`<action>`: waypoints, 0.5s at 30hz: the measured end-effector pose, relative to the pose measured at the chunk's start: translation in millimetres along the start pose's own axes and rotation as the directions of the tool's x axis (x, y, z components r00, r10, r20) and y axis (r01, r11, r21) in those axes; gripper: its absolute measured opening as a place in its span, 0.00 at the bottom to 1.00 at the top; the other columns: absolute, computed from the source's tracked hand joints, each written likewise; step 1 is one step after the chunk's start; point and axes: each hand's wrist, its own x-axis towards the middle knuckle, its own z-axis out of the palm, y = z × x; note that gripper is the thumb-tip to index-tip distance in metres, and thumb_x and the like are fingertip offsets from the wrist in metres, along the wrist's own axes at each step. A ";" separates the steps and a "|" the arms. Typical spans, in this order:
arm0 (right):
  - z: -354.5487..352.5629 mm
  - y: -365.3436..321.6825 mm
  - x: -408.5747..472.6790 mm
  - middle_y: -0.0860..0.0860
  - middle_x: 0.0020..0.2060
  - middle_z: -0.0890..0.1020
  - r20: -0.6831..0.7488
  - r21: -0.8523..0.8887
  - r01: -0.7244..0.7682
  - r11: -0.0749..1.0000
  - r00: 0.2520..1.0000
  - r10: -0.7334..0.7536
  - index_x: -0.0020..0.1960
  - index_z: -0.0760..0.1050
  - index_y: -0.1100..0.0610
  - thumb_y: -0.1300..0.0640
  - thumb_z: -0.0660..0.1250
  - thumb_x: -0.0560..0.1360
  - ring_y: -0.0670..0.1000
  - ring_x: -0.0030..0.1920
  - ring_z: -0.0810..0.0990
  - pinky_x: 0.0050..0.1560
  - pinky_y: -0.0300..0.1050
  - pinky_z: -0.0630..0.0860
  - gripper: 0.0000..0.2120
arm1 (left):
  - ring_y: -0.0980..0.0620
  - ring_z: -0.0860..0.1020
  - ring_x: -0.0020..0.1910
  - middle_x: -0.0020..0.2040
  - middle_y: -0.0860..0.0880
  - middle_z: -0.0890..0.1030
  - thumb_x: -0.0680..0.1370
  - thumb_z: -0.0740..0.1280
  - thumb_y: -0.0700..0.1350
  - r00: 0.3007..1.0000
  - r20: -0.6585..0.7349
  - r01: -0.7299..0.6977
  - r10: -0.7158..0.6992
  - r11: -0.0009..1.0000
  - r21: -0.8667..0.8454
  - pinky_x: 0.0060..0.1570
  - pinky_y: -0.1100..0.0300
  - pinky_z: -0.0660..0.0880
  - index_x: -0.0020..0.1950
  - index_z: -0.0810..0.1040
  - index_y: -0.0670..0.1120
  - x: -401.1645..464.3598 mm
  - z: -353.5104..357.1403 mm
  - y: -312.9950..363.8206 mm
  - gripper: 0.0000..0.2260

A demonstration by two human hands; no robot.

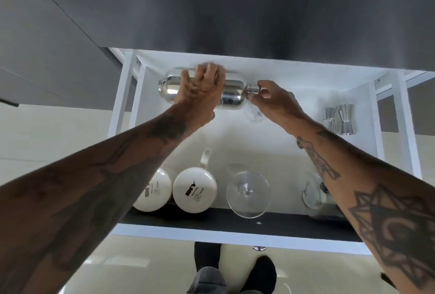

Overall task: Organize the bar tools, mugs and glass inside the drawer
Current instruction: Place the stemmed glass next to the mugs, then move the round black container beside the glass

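A shiny steel cocktail shaker lies sideways at the back of the open white drawer. My left hand wraps over its body. My right hand pinches its small cap end. Two white mugs stand upside down near the drawer front, the left one partly behind my left forearm. An upturned stemmed glass stands to their right. Another clear glass is partly hidden by my right forearm. Two steel jiggers stand at the right side. A small clear glass shows under my right hand.
A dark counter overhang covers the drawer's back. The drawer's dark front edge runs below the mugs. My feet in dark socks stand on a pale glossy floor beneath.
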 end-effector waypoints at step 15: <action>20.0 -68.6 -56.3 0.42 0.61 0.77 -0.047 0.493 0.224 0.841 0.972 -0.231 0.68 0.69 0.42 0.49 0.76 0.68 0.41 0.59 0.78 0.51 0.35 0.76 0.31 | 0.47 0.73 0.55 0.57 0.43 0.72 0.65 0.75 0.46 0.880 -0.226 0.099 -0.418 0.627 -0.773 0.50 0.55 0.79 0.63 0.68 0.41 -68.3 -4.7 -30.3 0.30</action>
